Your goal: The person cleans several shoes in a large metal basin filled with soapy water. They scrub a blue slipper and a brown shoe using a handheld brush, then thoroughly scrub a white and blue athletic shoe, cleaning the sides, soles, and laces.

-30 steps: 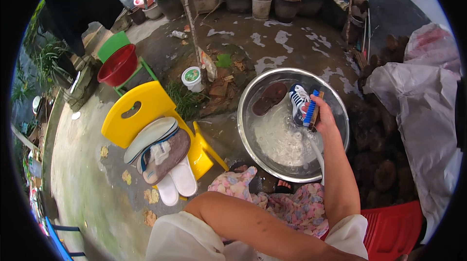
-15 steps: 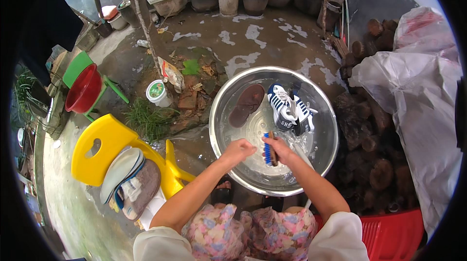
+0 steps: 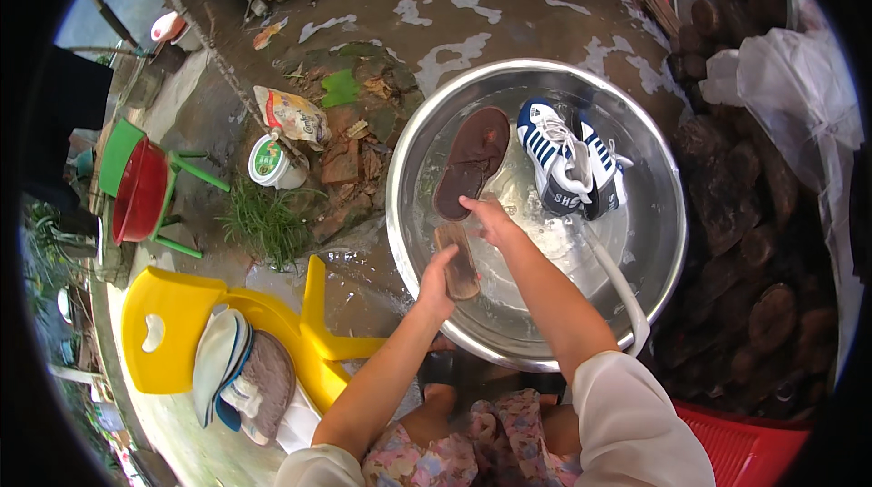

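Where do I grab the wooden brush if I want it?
Probably by the near end of the brush, coming from above, pinching its two long edges. It's a long, narrow block with bare wood facing up, nothing covers that end, and the left hand holds its left side.

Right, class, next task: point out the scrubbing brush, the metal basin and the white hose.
Scrubbing brush (image 3: 461, 269): head view, on its wooden back.
Metal basin (image 3: 652, 223): head view, on its inner right wall.
White hose (image 3: 619, 282): head view, on its middle stretch.
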Demonstrator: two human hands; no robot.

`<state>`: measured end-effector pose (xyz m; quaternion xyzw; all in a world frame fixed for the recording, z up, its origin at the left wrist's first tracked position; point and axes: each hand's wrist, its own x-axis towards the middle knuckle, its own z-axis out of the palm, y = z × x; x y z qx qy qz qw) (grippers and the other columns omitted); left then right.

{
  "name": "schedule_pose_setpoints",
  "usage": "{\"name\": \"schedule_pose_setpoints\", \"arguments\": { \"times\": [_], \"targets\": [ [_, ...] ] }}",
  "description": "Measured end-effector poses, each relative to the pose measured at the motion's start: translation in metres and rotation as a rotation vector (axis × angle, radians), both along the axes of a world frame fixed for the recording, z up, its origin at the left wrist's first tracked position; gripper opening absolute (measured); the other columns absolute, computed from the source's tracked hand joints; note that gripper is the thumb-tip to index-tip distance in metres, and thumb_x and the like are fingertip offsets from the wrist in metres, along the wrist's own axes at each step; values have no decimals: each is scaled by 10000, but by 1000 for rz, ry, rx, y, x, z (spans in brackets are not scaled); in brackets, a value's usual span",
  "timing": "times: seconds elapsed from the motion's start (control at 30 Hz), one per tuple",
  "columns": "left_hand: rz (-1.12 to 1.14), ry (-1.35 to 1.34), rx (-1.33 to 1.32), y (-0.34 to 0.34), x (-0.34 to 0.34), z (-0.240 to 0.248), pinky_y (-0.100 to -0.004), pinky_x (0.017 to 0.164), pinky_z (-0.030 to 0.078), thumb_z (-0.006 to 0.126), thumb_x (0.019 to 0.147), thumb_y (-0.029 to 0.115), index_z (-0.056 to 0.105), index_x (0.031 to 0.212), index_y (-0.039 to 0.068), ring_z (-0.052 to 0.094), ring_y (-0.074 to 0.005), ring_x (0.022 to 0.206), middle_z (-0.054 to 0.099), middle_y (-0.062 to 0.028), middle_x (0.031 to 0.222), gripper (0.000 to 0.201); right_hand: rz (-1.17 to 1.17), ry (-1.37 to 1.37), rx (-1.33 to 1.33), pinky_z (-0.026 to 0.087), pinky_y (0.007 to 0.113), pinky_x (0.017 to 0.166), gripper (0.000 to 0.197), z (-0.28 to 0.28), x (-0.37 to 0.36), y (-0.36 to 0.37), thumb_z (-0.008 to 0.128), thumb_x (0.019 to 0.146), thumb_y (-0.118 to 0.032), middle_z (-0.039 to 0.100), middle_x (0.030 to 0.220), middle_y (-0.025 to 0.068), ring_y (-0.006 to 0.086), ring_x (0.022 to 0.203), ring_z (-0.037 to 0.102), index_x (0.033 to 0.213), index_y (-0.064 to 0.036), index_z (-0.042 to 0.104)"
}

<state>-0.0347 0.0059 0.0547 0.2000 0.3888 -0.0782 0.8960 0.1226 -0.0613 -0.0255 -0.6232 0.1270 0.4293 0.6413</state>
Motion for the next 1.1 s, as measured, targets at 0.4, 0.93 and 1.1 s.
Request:
{"name": "schedule_pose_setpoints", "arguments": {
  "times": [0.4, 0.93, 1.1],
  "targets": [
    [-214, 53, 411, 8, 10, -22, -372, 708, 542, 570, 929, 177, 454, 1122, 94, 622, -217, 843, 586, -70, 925, 240, 245, -686, -388, 512, 411, 659, 380, -8, -53, -154, 602, 834, -96, 612, 987, 152, 306, 806, 631, 1183, -33, 464],
    [-201, 163, 687, 4, 34, -50, -360, 685, 487, 685, 740, 339, 408, 1221, 92, 579, -213, 837, 551, -107, 982, 608, 0, -818, -431, 466, 452, 727, 132, -9, -62, -94, 603, 764, -162, 605, 816, 186, 368, 803, 591, 793, -35, 621],
    [-171, 251, 606, 22, 36, -57, -367, 589, 487, 604, 807, 368, 473, 1099, 117, 578, -182, 751, 565, -62, 916, 407, -127, -890, -664, 428, 422, 902, 418, -14, -65, -122, 675, 761, -143, 545, 1064, 173, 321, 1005, 538, 1123, -10, 513]
  ]
}}
